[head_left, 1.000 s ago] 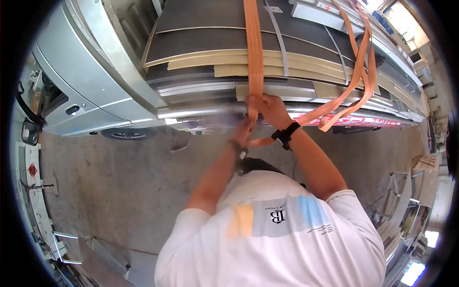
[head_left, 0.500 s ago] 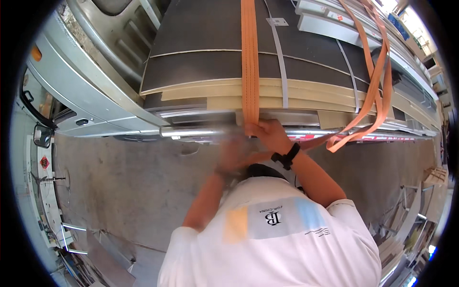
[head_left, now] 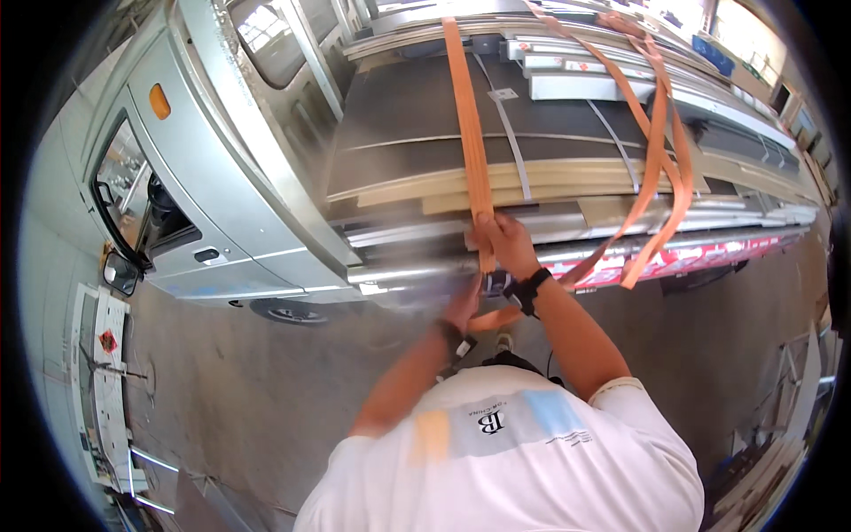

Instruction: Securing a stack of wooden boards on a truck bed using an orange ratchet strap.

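Observation:
A broad orange webbing strap (head_left: 468,115) runs down across a stack of dark panels (head_left: 399,106) on a truck bed. At the load's near edge my right hand (head_left: 510,244) is closed around this strap, a black band on its wrist. Lower and to the left, my left hand (head_left: 463,306) grips the strap's lower part beside the metal rail (head_left: 408,273); its fingers are partly hidden and a little blurred. A loose stretch of orange webbing passes from near the left hand off to the right, under my right forearm.
The silver truck cab (head_left: 222,195) stands at the left, with its side mirror (head_left: 121,273). More orange straps (head_left: 658,160) hang slack over white metal profiles (head_left: 585,87) on the right. A white bench or rack (head_left: 93,390) is at far left, and stacked boards lie at lower right.
The view has tilted up and shows more of the cab. My left hand, blurred before, has moved right, to just below the right hand. The right hand keeps its hold on the strap.

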The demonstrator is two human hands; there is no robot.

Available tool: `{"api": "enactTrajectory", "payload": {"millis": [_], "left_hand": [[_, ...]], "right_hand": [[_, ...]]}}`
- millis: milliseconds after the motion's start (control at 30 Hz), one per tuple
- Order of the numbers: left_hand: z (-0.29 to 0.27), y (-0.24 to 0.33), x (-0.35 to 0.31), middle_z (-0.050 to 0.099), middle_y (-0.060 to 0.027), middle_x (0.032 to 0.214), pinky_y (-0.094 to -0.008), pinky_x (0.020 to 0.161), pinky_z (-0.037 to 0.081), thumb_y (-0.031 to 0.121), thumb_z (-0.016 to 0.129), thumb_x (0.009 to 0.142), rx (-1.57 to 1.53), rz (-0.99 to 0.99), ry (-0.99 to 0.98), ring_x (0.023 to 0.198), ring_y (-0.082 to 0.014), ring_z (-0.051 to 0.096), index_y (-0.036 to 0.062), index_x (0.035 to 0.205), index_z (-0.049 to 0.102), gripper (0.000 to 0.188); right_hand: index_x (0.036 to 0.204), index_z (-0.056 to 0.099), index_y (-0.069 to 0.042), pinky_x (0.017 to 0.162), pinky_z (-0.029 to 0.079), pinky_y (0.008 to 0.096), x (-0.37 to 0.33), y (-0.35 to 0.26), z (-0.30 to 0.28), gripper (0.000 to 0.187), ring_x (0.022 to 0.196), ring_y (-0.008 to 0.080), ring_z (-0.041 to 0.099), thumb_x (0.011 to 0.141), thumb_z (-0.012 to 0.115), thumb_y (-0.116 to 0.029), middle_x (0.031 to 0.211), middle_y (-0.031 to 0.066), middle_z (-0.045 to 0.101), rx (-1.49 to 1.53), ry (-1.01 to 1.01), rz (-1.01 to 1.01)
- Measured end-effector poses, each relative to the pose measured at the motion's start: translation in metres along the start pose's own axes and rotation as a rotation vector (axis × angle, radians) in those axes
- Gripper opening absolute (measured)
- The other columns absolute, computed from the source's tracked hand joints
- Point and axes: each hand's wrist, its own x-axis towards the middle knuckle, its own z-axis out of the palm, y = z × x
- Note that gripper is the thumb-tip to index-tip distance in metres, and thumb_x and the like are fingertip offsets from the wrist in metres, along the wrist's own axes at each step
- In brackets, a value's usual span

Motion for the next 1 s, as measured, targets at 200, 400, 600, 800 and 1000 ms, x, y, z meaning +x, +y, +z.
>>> {"api": "enactTrajectory", "payload": {"millis": [200,400,600,800,1000], "left_hand": [[-0.032,-0.038,0.05,0.072,-0.0181,0.111,-0.0482,0.086,0.054,0.038,0.067,0.099,0.085,0.044,-0.103,0.094,-0.0355,0.072,0.0022,0.134,0.058,0.051],[-0.007,0.029,0.016,0.073,-0.0219,0.102,-0.0478,0.084,0.054,0.046,0.06,0.104,0.605,0.432,-0.011,0.097,-0.0377,0.071,0.0072,0.126,0.065,0.045],[-0.027,0.011,-0.004,0.075,-0.0195,0.104,-0.0437,0.085,0.053,0.054,0.035,0.113,0.262,0.165,-0.107,0.096,-0.0313,0.071,0.0054,0.125,0.069,0.06],[-0.014,0.024,-0.011,0.07,-0.0226,0.087,-0.0587,0.072,0.054,0.017,0.042,0.105,0.801,0.478,0.005,0.079,-0.042,0.07,0.0131,0.155,0.042,0.05],[-0.022,0.002,0.012,0.07,-0.0229,0.087,-0.0563,0.068,0.055,0.015,0.044,0.103,0.909,0.537,0.053,0.076,-0.0422,0.07,0.008,0.154,0.041,0.052]], "right_hand": [[0.086,0.065,0.0,0.06,0.047,0.0315,-0.02,-0.011,0.03,0.042,0.063,0.0138,0.059,0.109,0.055,-0.034,0.068,0.0042,0.062,-0.077,0.151,-0.091],[0.089,0.066,-0.004,0.057,0.048,0.0317,0.008,0.045,0.008,0.047,0.062,0.0148,0.06,0.109,0.053,-0.044,0.072,0.0039,0.064,0.002,0.165,-0.173],[0.098,0.069,-0.005,0.064,0.051,0.0317,0.003,0.018,0.012,0.053,0.069,0.0142,0.063,0.107,0.052,-0.055,0.079,0.0033,0.068,-0.154,0.029,0.045],[0.119,0.067,-0.006,0.076,0.058,0.0327,0.011,0.03,-0.017,0.051,0.093,0.0145,0.069,0.105,0.057,-0.054,0.103,0.0037,0.073,-0.073,-0.038,0.04],[0.091,0.071,-0.003,0.058,0.048,0.032,-0.003,0.024,0.024,0.048,0.062,0.014,0.06,0.103,0.058,-0.048,0.073,0.0034,0.067,-0.018,0.223,-0.086]]}}
